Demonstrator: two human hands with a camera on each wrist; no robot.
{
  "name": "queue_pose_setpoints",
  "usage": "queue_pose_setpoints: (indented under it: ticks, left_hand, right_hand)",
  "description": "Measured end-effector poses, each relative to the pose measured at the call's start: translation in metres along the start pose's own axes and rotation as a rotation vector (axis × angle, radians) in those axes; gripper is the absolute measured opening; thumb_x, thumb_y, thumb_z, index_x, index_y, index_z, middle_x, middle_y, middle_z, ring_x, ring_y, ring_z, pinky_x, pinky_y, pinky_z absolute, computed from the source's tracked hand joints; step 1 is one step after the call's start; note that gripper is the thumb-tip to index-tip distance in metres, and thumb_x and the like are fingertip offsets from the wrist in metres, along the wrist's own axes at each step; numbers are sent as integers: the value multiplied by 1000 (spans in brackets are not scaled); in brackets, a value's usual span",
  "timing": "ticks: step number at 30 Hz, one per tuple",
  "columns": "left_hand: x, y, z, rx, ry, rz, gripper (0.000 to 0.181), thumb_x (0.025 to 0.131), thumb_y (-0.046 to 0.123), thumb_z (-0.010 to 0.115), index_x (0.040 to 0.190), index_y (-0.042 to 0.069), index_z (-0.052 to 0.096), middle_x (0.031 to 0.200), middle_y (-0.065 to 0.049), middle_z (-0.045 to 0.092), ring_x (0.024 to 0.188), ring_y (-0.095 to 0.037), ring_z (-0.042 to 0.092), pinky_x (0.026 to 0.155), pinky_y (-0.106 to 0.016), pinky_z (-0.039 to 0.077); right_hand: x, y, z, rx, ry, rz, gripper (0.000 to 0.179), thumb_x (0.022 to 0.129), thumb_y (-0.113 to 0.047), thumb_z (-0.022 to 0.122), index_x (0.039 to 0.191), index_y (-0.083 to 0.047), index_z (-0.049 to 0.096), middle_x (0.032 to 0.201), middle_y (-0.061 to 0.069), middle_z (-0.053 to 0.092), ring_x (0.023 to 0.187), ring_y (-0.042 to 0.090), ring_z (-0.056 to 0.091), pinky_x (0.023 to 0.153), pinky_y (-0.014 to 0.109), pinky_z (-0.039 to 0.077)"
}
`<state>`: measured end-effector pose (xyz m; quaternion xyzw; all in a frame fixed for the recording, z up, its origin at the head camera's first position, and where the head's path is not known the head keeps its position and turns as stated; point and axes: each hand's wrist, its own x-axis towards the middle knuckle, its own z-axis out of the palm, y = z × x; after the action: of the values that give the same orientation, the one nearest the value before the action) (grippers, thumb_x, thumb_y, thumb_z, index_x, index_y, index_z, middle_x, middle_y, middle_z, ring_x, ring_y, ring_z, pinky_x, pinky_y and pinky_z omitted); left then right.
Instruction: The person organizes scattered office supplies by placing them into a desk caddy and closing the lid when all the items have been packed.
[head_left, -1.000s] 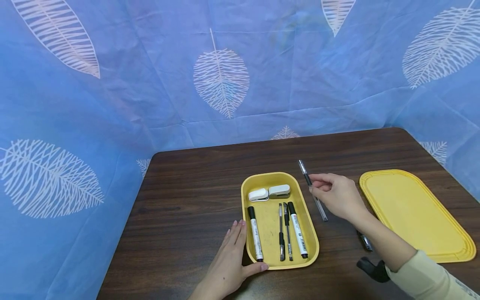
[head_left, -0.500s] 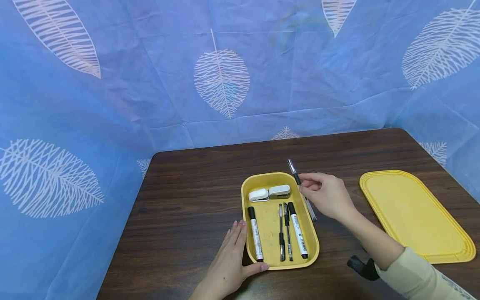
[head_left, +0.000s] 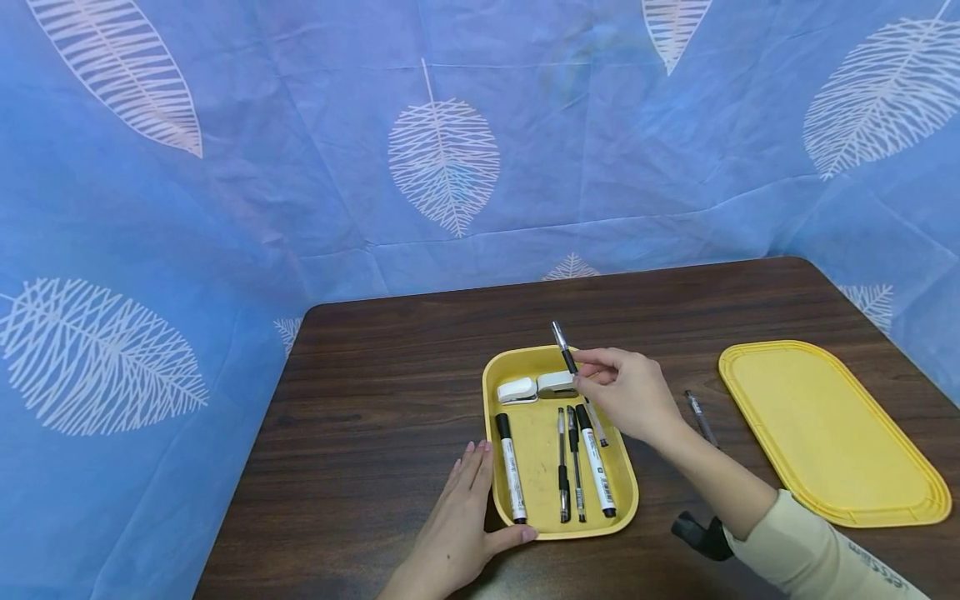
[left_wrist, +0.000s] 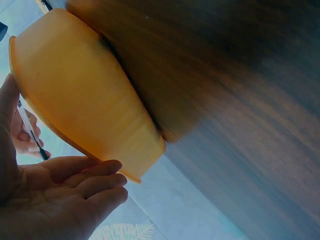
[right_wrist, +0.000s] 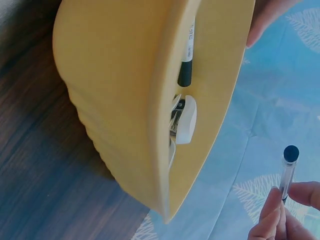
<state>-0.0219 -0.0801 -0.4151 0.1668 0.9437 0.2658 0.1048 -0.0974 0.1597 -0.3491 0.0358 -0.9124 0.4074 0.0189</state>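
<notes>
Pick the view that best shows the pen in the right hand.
Head: both ends of the pen show, with the right hand across its middle. Left wrist: a small stretch, framed by the thumb and fingers of the left hand. Right wrist: steeply foreshortened, dark end nearest the camera.

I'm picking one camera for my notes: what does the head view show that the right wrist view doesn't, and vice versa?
Head only: the flat yellow lid, the loose pen on the table, and, in the tray, two slim pens and the right-side marker.

Right wrist only: the outer face of the tray's wall and the dark round end of the held pen.

Both: the tray, the table, the right hand pinching the held pen, the left hand (barely, in the wrist view), the left-side marker, a white stapler, the blue cloth.
</notes>
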Motion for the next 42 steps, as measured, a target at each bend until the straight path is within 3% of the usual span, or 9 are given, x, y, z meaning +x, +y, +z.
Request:
queue_pose_setpoints:
  ticks: [31, 42]
  left_hand:
    - [0, -2, 1, -2, -3, 0, 105, 77, 60, 70, 152, 2, 27, 159, -18, 26, 149, -34, 21, 118, -53, 26]
    - [0, -3, 0, -7, 4, 10, 104, 77, 61, 69, 151, 1, 27, 158, -19, 27, 148, -35, 22, 118, -54, 26]
  right_hand:
    - [-3, -1, 29, 54, -18, 9, 33, 89, -15, 66, 120, -4, 67, 91, 4, 71, 76, 9, 65, 63, 20, 52]
    - [-8, 2, 46, 90, -39, 65, 31, 88, -15, 68, 118, -6, 69, 89, 2, 70, 74, 7, 63, 61, 19, 49]
